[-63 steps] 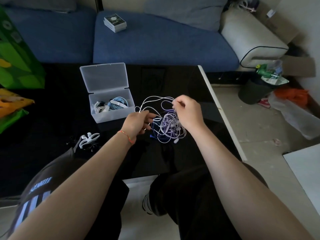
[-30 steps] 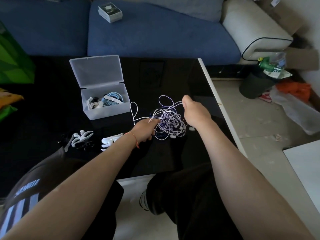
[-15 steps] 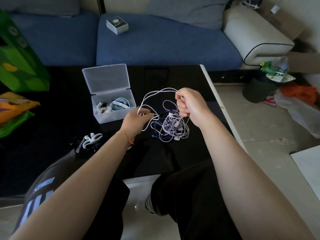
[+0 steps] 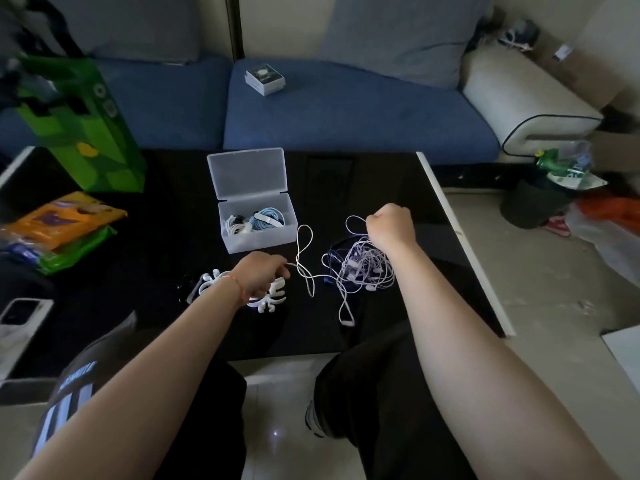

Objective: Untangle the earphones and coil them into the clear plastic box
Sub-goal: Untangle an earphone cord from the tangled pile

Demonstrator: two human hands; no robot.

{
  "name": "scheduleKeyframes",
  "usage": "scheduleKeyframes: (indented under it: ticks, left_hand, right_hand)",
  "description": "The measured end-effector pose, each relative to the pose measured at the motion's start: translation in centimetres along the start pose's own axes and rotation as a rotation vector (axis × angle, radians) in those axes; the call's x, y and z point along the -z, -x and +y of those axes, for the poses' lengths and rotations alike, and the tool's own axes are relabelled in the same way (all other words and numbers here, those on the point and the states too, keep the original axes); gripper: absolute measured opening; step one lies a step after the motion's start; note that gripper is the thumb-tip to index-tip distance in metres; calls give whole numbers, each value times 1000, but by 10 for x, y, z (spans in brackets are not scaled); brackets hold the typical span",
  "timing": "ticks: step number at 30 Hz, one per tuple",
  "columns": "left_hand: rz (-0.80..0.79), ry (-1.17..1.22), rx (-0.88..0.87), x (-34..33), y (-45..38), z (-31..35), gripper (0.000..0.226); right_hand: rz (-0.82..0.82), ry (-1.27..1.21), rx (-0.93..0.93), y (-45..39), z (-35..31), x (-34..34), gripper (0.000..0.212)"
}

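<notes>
Pulling one strand sideways, the left hand (image 4: 259, 273) pinches a white cord (image 4: 304, 258) between curled fingers, low over the black table (image 4: 398, 188), so that this single lead draws out of the knot instead of dragging the whole mass along. Under that hand lie white cable winders (image 4: 268, 299), presumably kept near for the coiling step. A freed end of the cord trails towards the near table edge, its plug (image 4: 347, 321) lying flat. To the right, the tangle of earphones (image 4: 363, 268), white and purple with a dark blue lead in it, sits in a heap on the table. The right hand (image 4: 390, 225) is fisted above it, gripping a purple loop and lifting it, probably to anchor the bundle against the left hand's pull. Farther back, the clear plastic box (image 4: 258, 233) stands open with its lid tipped up, already holding coiled white and light blue sets, within easy reach for the next one.
</notes>
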State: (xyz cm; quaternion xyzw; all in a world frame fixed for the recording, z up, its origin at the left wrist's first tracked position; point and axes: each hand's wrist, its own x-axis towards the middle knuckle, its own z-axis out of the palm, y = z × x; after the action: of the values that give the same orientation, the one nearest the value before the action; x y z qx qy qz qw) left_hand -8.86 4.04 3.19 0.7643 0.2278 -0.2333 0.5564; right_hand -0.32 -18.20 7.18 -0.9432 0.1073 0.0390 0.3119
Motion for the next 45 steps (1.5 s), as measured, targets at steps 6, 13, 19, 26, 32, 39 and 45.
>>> scheduleKeyframes:
  ticks: [6, 13, 19, 26, 32, 39, 45]
  left_hand:
    - [-211, 384, -47, -8, -2, 2, 33]
    - [-544, 836, -46, 0, 0, 20, 26]
    - [-532, 962, -130, 13, -1, 18, 15]
    - [-583, 655, -322, 18, -2, 19, 20]
    - [-610, 665, -327, 16, 3, 22, 15]
    - [-436, 991, -327, 20, 4, 27, 21]
    - [-252, 1113, -358, 23, -11, 27, 21]
  right_hand:
    - [-222, -52, 275, 36, -28, -4, 29]
    - [-516, -301, 204, 57, -39, -34, 21]
    - [-272, -622, 137, 48, -52, -44, 8]
    - [-188, -686, 148, 44, -60, -46, 6]
    - [-249, -676, 157, 43, -61, -43, 8]
    - [-507, -384, 211, 46, -58, -52, 20]
    - [-635, -175, 292, 48, -57, -54, 14]
